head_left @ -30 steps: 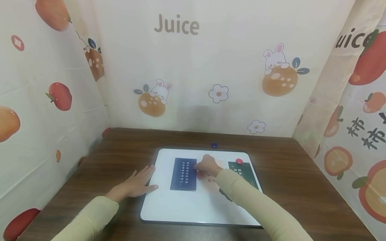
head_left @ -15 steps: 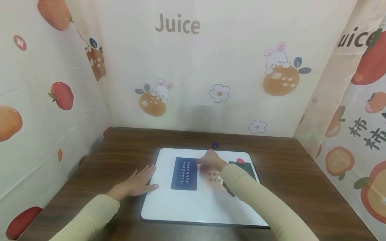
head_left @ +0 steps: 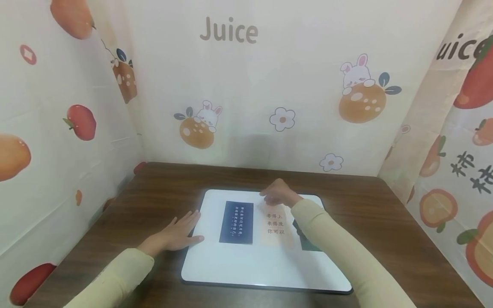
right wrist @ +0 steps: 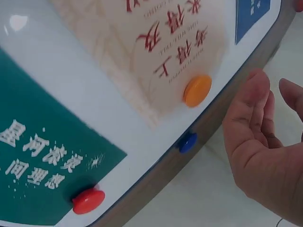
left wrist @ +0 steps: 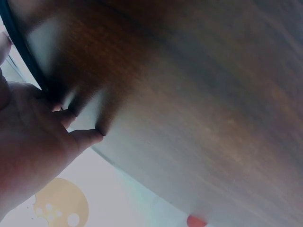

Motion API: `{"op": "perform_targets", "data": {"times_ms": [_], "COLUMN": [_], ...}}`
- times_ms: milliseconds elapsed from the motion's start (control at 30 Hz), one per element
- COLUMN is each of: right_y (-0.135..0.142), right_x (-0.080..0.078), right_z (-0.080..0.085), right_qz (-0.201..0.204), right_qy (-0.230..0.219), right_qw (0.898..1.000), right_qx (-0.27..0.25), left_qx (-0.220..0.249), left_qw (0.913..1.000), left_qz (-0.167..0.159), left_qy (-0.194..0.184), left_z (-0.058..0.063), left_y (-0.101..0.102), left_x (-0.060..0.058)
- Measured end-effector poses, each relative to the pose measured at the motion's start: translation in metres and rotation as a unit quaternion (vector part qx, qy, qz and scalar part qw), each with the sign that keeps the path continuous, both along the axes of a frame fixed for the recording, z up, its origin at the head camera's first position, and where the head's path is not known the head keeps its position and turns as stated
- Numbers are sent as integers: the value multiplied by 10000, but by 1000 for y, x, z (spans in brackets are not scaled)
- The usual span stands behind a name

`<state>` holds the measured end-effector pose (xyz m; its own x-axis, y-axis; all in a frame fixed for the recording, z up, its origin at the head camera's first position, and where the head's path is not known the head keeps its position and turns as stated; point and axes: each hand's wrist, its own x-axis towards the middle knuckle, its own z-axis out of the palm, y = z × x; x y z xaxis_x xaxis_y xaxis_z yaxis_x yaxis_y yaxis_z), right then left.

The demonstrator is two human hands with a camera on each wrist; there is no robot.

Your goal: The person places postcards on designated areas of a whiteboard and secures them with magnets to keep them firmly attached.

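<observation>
A whiteboard (head_left: 227, 265) lies on the wooden table with three printed cards on it: a blue card (head_left: 236, 222), a beige card (head_left: 277, 241) and a green card (head_left: 310, 244). My left hand (head_left: 173, 233) rests with fingers spread on the board's left edge. Over the board's far edge hovers my right hand (head_left: 279, 193), thumb and bent forefinger apart, nothing between them. In the right wrist view an orange magnet (right wrist: 197, 91) sits on the beige card and a red magnet (right wrist: 88, 201) on the green one. A blue magnet (right wrist: 188, 142) lies just beyond the board's edge, near that hand.
The brown table (head_left: 385, 239) surrounds the board. Fruit-printed cloth (head_left: 246, 85) hangs behind the table and along both sides. My right sleeve (head_left: 339, 244) covers part of the green card and the board's right side.
My right hand has moved away from the blue card's right edge, up and rightward to the board's far edge, uncovering the beige card's text. The left hand has stayed put.
</observation>
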<state>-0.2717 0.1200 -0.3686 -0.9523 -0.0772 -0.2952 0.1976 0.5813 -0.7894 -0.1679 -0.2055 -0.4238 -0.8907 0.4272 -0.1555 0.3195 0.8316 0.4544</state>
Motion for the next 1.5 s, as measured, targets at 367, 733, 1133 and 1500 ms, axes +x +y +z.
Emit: {"op": "perform_targets", "data": {"times_ms": [367,733,1133,1500], "right_y": [27,48,49,45], "right_x": [-24,-40,-58,-67], "right_z": [5,12,1,-21], "right_qz": [-57,-282,-792,-1226], "right_qy": [368,508,547,335], "right_qw": [9970,9944,9933,9918], "right_qx": [-681,-885,-638,123], "left_qx": [-35,83,79,-123], "left_qw": [10000,9999,10000,9999], "left_qz": [-33,-63,-55,100], "left_qy": [54,100,8,44], "left_z": [-2,4,2,-11], "left_y": [-2,1,2,-4], "left_x": [-4,-4,-3,-7]}}
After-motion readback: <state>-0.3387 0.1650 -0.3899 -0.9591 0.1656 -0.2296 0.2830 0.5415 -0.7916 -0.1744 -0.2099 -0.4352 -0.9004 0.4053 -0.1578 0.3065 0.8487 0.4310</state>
